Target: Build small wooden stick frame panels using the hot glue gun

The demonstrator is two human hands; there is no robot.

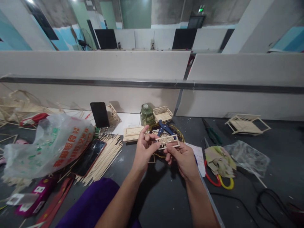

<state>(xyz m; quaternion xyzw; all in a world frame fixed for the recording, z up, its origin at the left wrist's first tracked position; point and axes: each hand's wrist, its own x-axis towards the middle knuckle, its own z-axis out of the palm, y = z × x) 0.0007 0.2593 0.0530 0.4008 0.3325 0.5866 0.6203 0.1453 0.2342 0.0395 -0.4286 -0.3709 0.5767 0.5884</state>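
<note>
Both my hands hold a small rectangular frame of thin wooden sticks [167,141] above the dark table. My left hand [144,148] pinches its left end with thumb and fingers. My right hand [182,158] grips its lower right side, fingers curled under it. Just behind the frame lie blue-handled pliers [165,127] on a round tray [180,135].
A bundle of wooden sticks [105,158] and a phone [89,157] lie at the left beside a plastic bag [47,145]. Another phone [100,114] stands upright. A green jar [146,114], stick models [245,124], green pliers [211,134] and red-yellow scissors [219,182] lie around.
</note>
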